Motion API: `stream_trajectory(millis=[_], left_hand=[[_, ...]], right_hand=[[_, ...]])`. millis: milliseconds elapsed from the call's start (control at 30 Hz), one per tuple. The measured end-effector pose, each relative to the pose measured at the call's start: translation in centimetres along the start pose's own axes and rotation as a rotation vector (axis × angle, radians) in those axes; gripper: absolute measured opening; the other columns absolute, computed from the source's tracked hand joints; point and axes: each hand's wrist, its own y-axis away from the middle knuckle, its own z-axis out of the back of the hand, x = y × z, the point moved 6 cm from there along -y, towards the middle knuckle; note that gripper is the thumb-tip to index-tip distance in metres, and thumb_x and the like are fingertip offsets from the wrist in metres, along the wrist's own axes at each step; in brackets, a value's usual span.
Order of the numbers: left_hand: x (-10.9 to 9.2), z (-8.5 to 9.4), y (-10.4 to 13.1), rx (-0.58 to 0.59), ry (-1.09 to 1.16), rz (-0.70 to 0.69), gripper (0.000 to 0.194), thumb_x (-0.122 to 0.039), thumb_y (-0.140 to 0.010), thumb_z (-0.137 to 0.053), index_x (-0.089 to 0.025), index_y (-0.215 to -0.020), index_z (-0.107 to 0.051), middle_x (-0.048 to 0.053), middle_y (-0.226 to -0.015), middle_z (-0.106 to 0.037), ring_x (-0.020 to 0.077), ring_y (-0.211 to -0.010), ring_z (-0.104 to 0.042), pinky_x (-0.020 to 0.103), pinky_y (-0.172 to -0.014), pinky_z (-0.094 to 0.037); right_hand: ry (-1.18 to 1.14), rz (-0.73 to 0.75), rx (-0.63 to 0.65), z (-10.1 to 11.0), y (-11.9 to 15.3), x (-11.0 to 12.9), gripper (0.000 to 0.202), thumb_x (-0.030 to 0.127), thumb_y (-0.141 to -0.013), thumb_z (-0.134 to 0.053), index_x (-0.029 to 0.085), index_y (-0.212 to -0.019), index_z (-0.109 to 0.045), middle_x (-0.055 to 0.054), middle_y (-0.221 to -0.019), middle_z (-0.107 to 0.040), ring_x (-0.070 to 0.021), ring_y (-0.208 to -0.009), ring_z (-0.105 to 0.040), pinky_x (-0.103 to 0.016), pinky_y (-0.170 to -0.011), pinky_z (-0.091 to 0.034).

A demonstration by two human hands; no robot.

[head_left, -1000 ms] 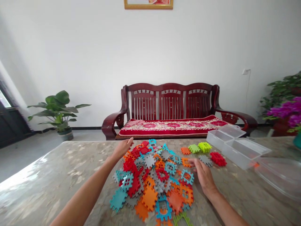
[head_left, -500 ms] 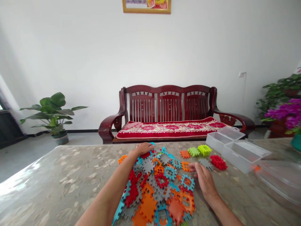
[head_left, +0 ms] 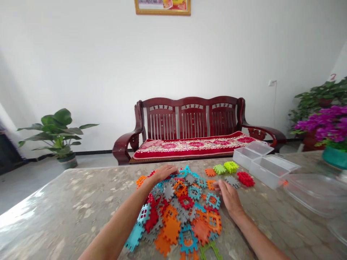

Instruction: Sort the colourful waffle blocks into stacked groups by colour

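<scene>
A heap of toothed plastic building tiles (head_left: 171, 231) in orange, red, grey and blue spreads over the table in front of me. Some tiles are solid and others have window-like openings. My left hand (head_left: 166, 172) lies over the far left part of the heap, fingers stretched out, fingertips partly hidden among red and blue tiles. At the heap's right edge, my right hand (head_left: 229, 196) has its fingertips closed on the edge of a small orange tile (head_left: 210, 185). Just beyond that hand lie a grey tile (head_left: 232, 181) and a stack of red tiles (head_left: 245, 178).
Orange (head_left: 210, 172), light green (head_left: 219, 169) and yellow-green tiles (head_left: 231, 166) sit in a row at the back. A clear divided box (head_left: 267, 173) and clear lid (head_left: 314, 195) stand right. Behind the table are a wooden bench (head_left: 192, 119) and potted plants (head_left: 58, 131).
The view has shifted slightly, showing more of the heap's near edge, including a green tile frame. My left hand has moved slightly over the far tiles. My right hand stays at the orange tile.
</scene>
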Motion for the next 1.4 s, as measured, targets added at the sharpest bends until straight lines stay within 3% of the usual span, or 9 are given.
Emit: stream_trajectory(millis=[167,300,400,533,700,900,1067,1200,1400], left_hand=[[-0.9,1.6,3.8,-0.100,0.090,0.010,0.064,-0.055,-0.093,-0.022,-0.016,-0.104,-0.071,0.009,-0.110,-0.074,0.0222,-0.103,-0.065,0.034,-0.096,-0.048],[2.9,5.4,9.2,-0.497,-0.134,0.249,0.055,-0.049,-0.091,-0.032,-0.017,-0.118,-0.067,0.010,-0.128,-0.067,0.0265,-0.122,-0.057,0.040,-0.109,-0.039],[6.7,6.3,13.3,-0.558,-0.329,0.443,0.056,-0.048,-0.092,-0.030,-0.020,-0.130,-0.061,0.011,-0.141,-0.058,0.0305,-0.133,-0.049,0.050,-0.113,-0.031],[9.3,4.5,16.6,-0.450,-0.396,0.537,0.054,-0.045,-0.095,-0.027,-0.026,-0.136,-0.057,0.006,-0.147,-0.053,0.0293,-0.140,-0.041,0.055,-0.115,-0.028],[7.7,1.3,17.5,-0.378,-0.376,0.538,0.057,-0.044,-0.096,-0.023,-0.026,-0.142,-0.051,0.003,-0.152,-0.047,0.0256,-0.145,-0.035,0.050,-0.119,-0.024],[5.9,1.1,17.5,-0.488,-0.409,0.405,0.054,-0.046,-0.095,-0.027,-0.024,-0.133,-0.059,0.006,-0.140,-0.061,0.0232,-0.132,-0.052,0.040,-0.114,-0.034],[6.9,2.0,17.2,-0.529,-0.355,0.416,0.052,-0.047,-0.094,-0.028,-0.025,-0.123,-0.066,0.004,-0.131,-0.067,0.0226,-0.122,-0.060,0.036,-0.108,-0.041],[7.5,2.4,16.9,-0.551,-0.283,0.426,0.049,-0.048,-0.092,-0.032,-0.026,-0.118,-0.067,0.003,-0.128,-0.069,0.0212,-0.119,-0.062,0.034,-0.106,-0.043],[8.0,2.6,16.9,-0.557,-0.243,0.410,0.049,-0.048,-0.090,-0.035,-0.025,-0.119,-0.068,0.004,-0.126,-0.070,0.0220,-0.117,-0.062,0.035,-0.106,-0.043]], right_hand=[[0.015,0.021,-0.051,0.4,0.2,0.2,0.071,0.078,-0.079,-0.035,0.016,-0.080,-0.070,-0.015,-0.084,-0.075,-0.0283,-0.074,-0.068,-0.037,-0.067,-0.052],[0.084,0.061,-0.058,0.5,0.2,0.3,0.067,0.074,-0.082,-0.032,0.019,-0.075,-0.068,-0.013,-0.080,-0.075,-0.0260,-0.070,-0.068,-0.036,-0.070,-0.051],[0.144,0.083,-0.060,0.5,0.2,0.6,0.063,0.070,-0.085,-0.030,0.020,-0.073,-0.067,-0.011,-0.077,-0.075,-0.0248,-0.070,-0.069,-0.035,-0.072,-0.051],[0.140,0.099,0.051,-0.3,0.7,1.2,0.060,0.069,-0.085,-0.034,0.020,-0.071,-0.066,-0.010,-0.073,-0.074,-0.0234,-0.064,-0.069,-0.033,-0.065,-0.052],[-0.020,0.139,0.246,-1.3,2.0,1.9,0.058,0.069,-0.084,-0.040,0.018,-0.080,-0.069,-0.011,-0.081,-0.075,-0.0260,-0.074,-0.072,-0.030,-0.053,-0.051],[0.012,0.155,-0.014,0.5,0.5,0.5,0.058,0.064,-0.088,-0.034,0.018,-0.084,-0.070,-0.014,-0.088,-0.075,-0.0267,-0.076,-0.071,-0.033,-0.056,-0.053],[0.237,0.238,-0.185,1.6,-0.6,0.0,0.040,0.037,-0.087,-0.039,0.017,-0.100,-0.071,-0.012,-0.102,-0.075,-0.0258,-0.097,-0.068,-0.039,-0.089,-0.051],[0.577,0.363,-0.087,0.4,0.3,1.1,0.042,0.015,-0.083,-0.039,0.022,-0.105,-0.074,-0.009,-0.103,-0.074,-0.0230,-0.101,-0.064,-0.036,-0.092,-0.047],[0.838,0.497,0.054,-0.8,1.2,1.6,0.043,0.005,-0.080,-0.044,0.024,-0.103,-0.075,-0.008,-0.102,-0.075,-0.0220,-0.101,-0.064,-0.033,-0.091,-0.046]])
